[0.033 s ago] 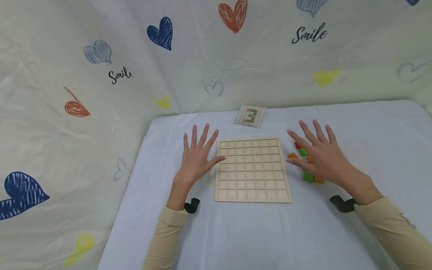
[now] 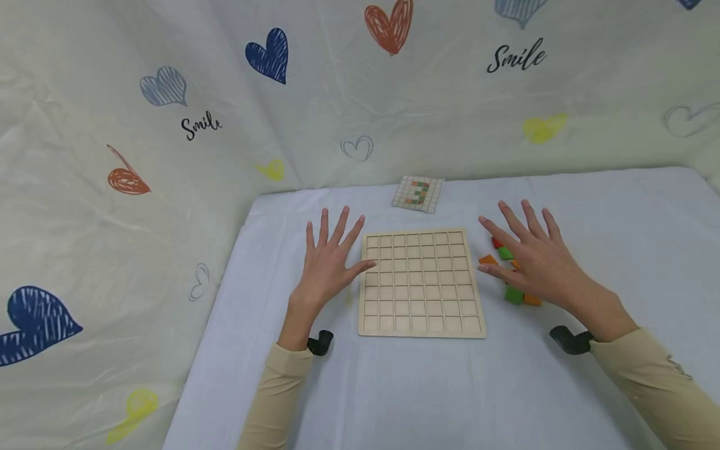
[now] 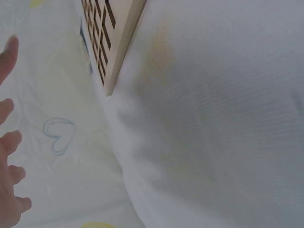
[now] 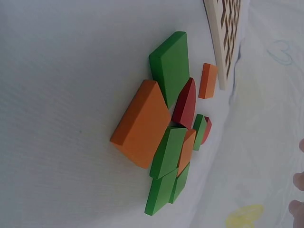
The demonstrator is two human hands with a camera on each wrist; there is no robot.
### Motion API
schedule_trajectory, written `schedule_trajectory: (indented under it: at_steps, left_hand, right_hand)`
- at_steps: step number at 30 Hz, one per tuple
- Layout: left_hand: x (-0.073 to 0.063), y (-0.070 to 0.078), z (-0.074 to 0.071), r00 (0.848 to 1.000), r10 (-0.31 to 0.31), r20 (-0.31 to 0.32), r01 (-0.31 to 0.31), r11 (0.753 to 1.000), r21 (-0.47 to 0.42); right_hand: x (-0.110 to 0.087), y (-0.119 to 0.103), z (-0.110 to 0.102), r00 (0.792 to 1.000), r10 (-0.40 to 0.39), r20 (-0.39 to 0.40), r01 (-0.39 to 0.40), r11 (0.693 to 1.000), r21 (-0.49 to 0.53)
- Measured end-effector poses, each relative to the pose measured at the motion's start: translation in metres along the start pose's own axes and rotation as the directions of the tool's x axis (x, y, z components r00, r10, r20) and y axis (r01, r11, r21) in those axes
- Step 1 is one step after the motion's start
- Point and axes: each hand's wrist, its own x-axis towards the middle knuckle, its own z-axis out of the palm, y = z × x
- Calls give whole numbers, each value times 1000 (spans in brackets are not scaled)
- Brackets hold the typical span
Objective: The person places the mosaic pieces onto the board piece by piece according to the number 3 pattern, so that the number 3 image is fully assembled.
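Observation:
Fingers spread, my left hand (image 2: 326,265) hovers at the left edge of a wooden grid board (image 2: 422,281), its thumb tip overlapping the board's edge in the head view. My right hand (image 2: 542,265), likewise spread and holding nothing, is over a small pile of coloured tiles to the right of the board. The right wrist view shows this pile: a large-looking orange tile (image 4: 142,126), a green tile (image 4: 171,66), a red tile (image 4: 184,104) and several more. Part of the pile is hidden under the right hand in the head view.
Behind the board lies a pattern card (image 2: 418,194) printed with a grid and coloured squares. A white cloth (image 2: 405,394) covers the table. A curtain (image 2: 315,100) with printed hearts hangs along the back and left.

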Motion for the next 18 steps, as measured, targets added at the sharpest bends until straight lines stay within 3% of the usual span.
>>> schedule_trajectory:
  at_steps: [8, 11, 14, 18]
  left_hand:
    - [-3, 0, 0, 999, -5, 50, 4, 1000, 2]
    - [-4, -3, -1, 990, -18, 141, 25, 999, -49]
    - [-6, -7, -2, 960, -36, 278, 80, 986, -147]
    - [-7, -12, 1, 891, -43, 452, 175, 951, -254]
  right_hand:
    - [-2, -1, -1, 1000, -11, -19, 11, 1000, -9]
    - [-2, -1, 0, 1000, -6, -11, 6, 1000, 3]
    - [-4, 2, 0, 1000, -7, -11, 7, 999, 44]
    - [-5, 6, -1, 999, -31, -26, 33, 994, 100]
